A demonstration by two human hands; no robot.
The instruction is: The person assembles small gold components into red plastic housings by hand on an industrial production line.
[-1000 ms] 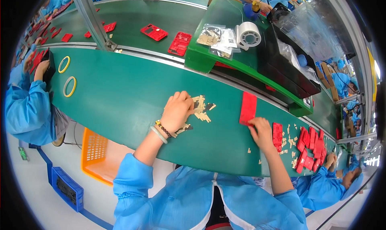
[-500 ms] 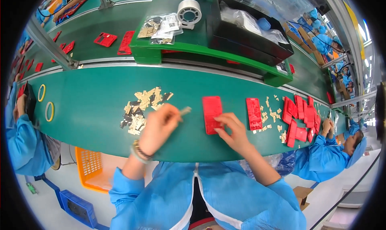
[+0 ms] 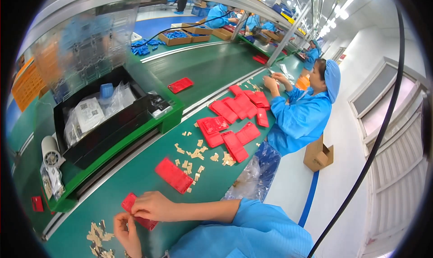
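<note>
A red, phone-shaped plastic plate [image 3: 147, 223] lies on the green bench under my right hand [image 3: 155, 206]. The fingers of that hand are bent together over it, gripping it and hiding its middle. My left hand [image 3: 126, 233] meets them at the plate's near-left side, thumb and fingertips pinched. Whatever is in that pinch is too small or too covered to make out. Beside my left hand is a heap of small beige and dark flat pieces [image 3: 96, 236], cut off by the picture's rim. Another red plate [image 3: 174, 175] lies to the right of my hands.
Loose beige pieces [image 3: 197, 153] are scattered beyond that plate, before a pile of red plates [image 3: 234, 145]. A co-worker [image 3: 297, 118] in blue works past the pile. Left stands a green shelf [image 3: 164, 118] bearing a black bin [image 3: 85, 154]. A cardboard box [image 3: 318, 154] sits on the floor.
My view has swung to the right, toward the co-worker. My left hand, earlier apart with a small beige piece in its fingertips, has come to the red plate beside my right hand.
</note>
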